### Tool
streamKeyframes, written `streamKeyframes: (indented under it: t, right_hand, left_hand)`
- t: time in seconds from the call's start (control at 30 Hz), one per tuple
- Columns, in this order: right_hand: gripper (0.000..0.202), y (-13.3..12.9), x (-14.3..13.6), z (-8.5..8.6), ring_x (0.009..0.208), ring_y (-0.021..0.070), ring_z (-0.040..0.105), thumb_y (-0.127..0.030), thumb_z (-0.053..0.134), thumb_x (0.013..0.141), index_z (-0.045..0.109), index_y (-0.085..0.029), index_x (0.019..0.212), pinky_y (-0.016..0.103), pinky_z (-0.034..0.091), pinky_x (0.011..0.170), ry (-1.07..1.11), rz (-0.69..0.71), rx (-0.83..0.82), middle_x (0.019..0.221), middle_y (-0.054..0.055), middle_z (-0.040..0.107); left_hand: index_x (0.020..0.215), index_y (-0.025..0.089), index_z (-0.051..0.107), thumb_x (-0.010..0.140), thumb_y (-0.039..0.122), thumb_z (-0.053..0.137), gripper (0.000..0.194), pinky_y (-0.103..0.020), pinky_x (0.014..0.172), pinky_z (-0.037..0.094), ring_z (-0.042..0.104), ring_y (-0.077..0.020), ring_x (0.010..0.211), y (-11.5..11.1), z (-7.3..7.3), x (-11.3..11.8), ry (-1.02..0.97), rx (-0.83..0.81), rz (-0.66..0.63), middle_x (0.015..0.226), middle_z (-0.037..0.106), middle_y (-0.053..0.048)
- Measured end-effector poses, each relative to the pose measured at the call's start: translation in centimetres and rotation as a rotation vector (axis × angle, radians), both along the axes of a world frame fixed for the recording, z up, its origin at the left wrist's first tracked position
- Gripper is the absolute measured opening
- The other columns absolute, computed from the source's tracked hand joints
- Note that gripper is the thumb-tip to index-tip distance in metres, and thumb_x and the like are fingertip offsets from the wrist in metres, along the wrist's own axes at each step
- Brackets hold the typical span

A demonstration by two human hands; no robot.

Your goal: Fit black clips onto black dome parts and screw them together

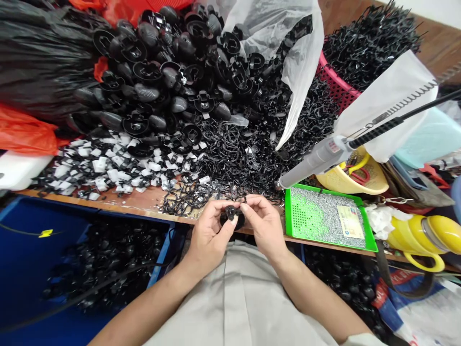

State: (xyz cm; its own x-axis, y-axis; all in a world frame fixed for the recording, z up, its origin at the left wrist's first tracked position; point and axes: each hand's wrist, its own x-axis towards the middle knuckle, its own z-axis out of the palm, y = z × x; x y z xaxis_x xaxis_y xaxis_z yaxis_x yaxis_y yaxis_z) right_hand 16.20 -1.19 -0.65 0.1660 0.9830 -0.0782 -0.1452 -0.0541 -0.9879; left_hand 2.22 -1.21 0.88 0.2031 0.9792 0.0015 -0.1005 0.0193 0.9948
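My left hand (pixel 213 227) is closed around a small round black plastic part (pixel 230 216), its thumb laid across the front. The thumb and fingers of my right hand (pixel 264 222) pinch together at the part's upper right side. A thin dark piece seems to sit between those fingertips, too small to make out. Both hands are at the front edge of the wooden bench. Just beyond them lies a heap of thin black curved plastic pieces (pixel 234 154). Left of it is a pile of small white and black clips (pixel 108 163).
Larger black round housings (pixel 144 91) are piled at the back. A grey electric screwdriver (pixel 313 163) hangs on a coiled spring at right, over a green tray (pixel 298 230) of small screws. A yellow flask (pixel 414 233) stands farther right. A blue bin (pixel 21 269) holds black parts at lower left.
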Motion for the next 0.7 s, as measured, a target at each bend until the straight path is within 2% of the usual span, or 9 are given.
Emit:
streamKeyframes:
  t: [0.1,0.17,0.23,0.33,0.43,0.57,0.7]
  right_hand:
    - [0.014,-0.1,1.1,0.1,0.078,0.0155,0.064,-0.028,0.063,0.085,0.066,-0.024,0.099,0.029,0.053,0.072,-0.248,0.109,0.027,0.086,0.002,0.067]
    - [0.014,0.0,2.1,0.3,0.084,0.0177,0.065,-0.024,0.061,0.085,0.07,-0.024,0.096,0.032,0.053,0.077,-0.485,0.163,0.117,0.089,0.004,0.069]
    - [0.015,0.1,2.9,0.5,0.087,0.0191,0.066,-0.023,0.06,0.086,0.07,-0.024,0.097,0.034,0.053,0.08,-0.594,0.15,0.14,0.094,0.005,0.071]
    - [0.016,0.1,3.0,1.2,0.074,0.0179,0.069,-0.033,0.063,0.085,0.066,-0.022,0.096,0.032,0.056,0.069,-0.411,0.026,0.012,0.09,0.004,0.071]
    - [0.021,0.1,2.1,1.8,0.065,0.0152,0.065,-0.041,0.064,0.083,0.06,-0.021,0.086,0.028,0.054,0.062,-0.204,0.031,-0.051,0.08,0.002,0.068]
    - [0.028,0.2,1.2,1.7,0.063,0.0117,0.052,-0.04,0.064,0.083,0.054,-0.02,0.066,0.024,0.044,0.061,-0.455,0.093,0.074,0.066,-0.002,0.055]
    - [0.033,-0.4,1.3,1.3,0.058,0.0105,0.042,-0.038,0.057,0.088,0.047,-0.02,0.063,0.024,0.034,0.056,-0.509,0.114,0.084,0.061,-0.004,0.045]
  left_hand:
    - [0.105,0.021,0.06,0.086,0.019,0.059,0.019,-0.033,0.09,0.049,0.062,-0.0187,0.097,-0.1,-0.1,-0.8,0.154,-0.046,-0.106,0.102,0.066,-0.004]
    - [0.103,0.02,0.06,0.086,0.021,0.06,0.017,-0.033,0.087,0.051,0.062,-0.0185,0.096,-0.3,-0.1,-1.1,0.147,-0.096,-0.134,0.1,0.065,-0.004]
    - [0.105,0.02,0.056,0.086,0.024,0.06,0.019,-0.032,0.079,0.055,0.061,-0.0195,0.097,-0.3,-0.2,-1.2,0.067,-0.192,-0.11,0.105,0.064,-0.006]
    - [0.109,0.021,0.051,0.085,0.026,0.062,0.027,-0.031,0.069,0.058,0.06,-0.0198,0.096,-0.4,-0.5,-0.9,-0.041,-0.334,-0.065,0.112,0.061,-0.007]
    - [0.106,0.021,0.049,0.082,0.024,0.064,0.028,-0.03,0.068,0.059,0.06,-0.0168,0.09,-0.7,-0.7,-0.3,-0.072,-0.347,-0.104,0.108,0.059,-0.005]
    - [0.102,0.021,0.05,0.08,0.026,0.063,0.026,-0.024,0.055,0.057,0.06,-0.0138,0.073,-0.9,-0.6,0.3,0.007,-0.367,-0.13,0.093,0.058,-0.002]
    - [0.099,0.021,0.052,0.078,0.029,0.064,0.025,-0.02,0.038,0.048,0.058,-0.012,0.058,-0.8,-0.2,0.4,0.11,-0.378,-0.104,0.084,0.058,0.0]
